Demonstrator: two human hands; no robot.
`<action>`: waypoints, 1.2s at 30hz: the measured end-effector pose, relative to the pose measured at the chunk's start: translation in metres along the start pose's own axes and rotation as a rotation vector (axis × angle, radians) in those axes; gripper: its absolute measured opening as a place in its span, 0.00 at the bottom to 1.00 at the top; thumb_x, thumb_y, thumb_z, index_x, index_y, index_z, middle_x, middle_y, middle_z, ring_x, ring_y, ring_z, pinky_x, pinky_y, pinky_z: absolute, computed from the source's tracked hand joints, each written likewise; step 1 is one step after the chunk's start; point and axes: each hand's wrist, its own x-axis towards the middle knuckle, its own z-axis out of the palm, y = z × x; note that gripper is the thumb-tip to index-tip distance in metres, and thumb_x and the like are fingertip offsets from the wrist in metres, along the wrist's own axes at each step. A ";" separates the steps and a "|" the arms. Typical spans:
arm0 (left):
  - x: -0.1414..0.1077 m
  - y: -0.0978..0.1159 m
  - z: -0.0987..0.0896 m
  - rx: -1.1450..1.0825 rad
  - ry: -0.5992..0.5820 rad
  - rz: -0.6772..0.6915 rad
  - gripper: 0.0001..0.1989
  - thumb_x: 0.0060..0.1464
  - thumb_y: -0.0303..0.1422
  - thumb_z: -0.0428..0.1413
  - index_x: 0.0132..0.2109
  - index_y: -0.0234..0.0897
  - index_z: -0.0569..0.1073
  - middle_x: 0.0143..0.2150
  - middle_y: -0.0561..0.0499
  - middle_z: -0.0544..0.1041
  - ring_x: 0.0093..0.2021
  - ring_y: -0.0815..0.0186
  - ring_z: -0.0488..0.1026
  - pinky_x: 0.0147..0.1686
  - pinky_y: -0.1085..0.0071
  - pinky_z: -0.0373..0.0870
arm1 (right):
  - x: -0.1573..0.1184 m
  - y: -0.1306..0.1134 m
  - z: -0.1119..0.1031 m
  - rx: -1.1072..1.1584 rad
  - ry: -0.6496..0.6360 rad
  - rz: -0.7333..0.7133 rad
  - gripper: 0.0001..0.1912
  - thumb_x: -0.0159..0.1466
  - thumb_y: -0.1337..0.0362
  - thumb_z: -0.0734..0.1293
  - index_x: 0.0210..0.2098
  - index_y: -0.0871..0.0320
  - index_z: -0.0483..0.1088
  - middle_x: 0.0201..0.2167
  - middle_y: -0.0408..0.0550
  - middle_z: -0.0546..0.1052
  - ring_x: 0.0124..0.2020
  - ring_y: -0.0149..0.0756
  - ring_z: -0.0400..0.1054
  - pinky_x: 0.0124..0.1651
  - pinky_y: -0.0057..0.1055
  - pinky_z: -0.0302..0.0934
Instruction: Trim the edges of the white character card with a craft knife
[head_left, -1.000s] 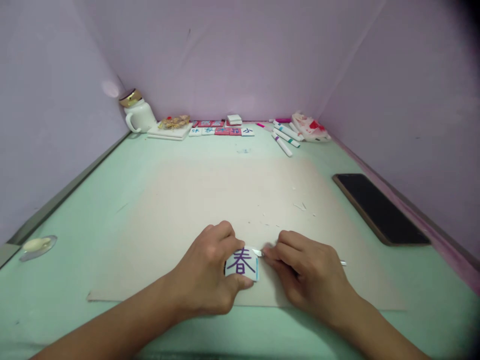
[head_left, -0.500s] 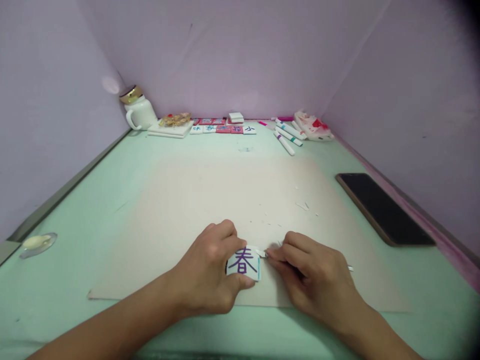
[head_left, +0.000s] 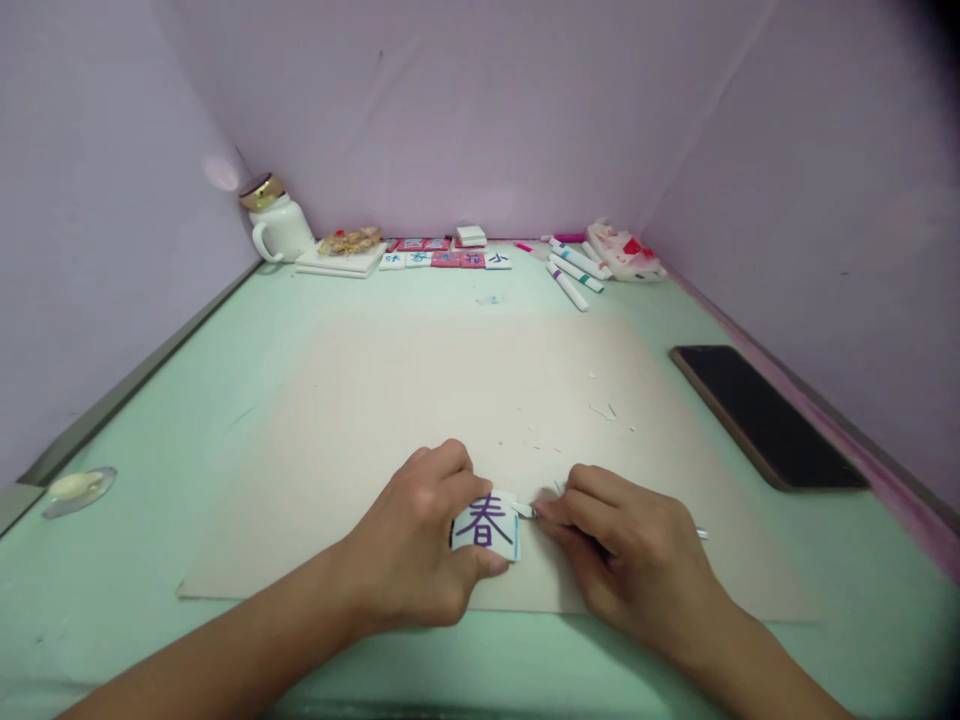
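A small white square card (head_left: pixel 484 524) bears a purple character, with a blue line along its right edge and a dark mark at its left. My left hand (head_left: pixel 431 530) grips it between the thumb at the bottom and fingers at the top. In my right hand (head_left: pixel 622 540) is a slim cutting tool (head_left: pixel 525 510), its blade tip at the card's upper right edge and its rear end showing beyond the hand. Both hands rest over a pale board (head_left: pixel 405 390). Small white shavings (head_left: pixel 600 411) lie on the board beyond my right hand.
A black phone (head_left: pixel 765 415) lies at the right. Along the back stand a white mug (head_left: pixel 282 228), lettered cards (head_left: pixel 446 259), markers (head_left: pixel 568 284) and a plastic bag (head_left: pixel 626 255). A small clear dish (head_left: pixel 79 490) holding something pale sits at the far left.
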 end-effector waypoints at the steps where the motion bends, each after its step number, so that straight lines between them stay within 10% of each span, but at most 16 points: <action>1: 0.000 0.000 0.000 0.000 -0.001 -0.001 0.07 0.45 0.30 0.62 0.33 0.32 0.73 0.34 0.48 0.65 0.32 0.64 0.62 0.32 0.65 0.63 | 0.000 0.000 0.000 0.000 0.000 -0.001 0.12 0.63 0.72 0.60 0.26 0.59 0.71 0.20 0.42 0.63 0.21 0.30 0.56 0.23 0.30 0.43; 36: 0.003 -0.002 0.000 0.034 -0.001 0.016 0.10 0.41 0.29 0.63 0.33 0.32 0.74 0.32 0.49 0.66 0.31 0.64 0.63 0.32 0.65 0.63 | 0.000 0.000 -0.002 0.157 0.000 0.086 0.07 0.62 0.72 0.63 0.33 0.57 0.71 0.25 0.43 0.71 0.23 0.29 0.63 0.24 0.26 0.53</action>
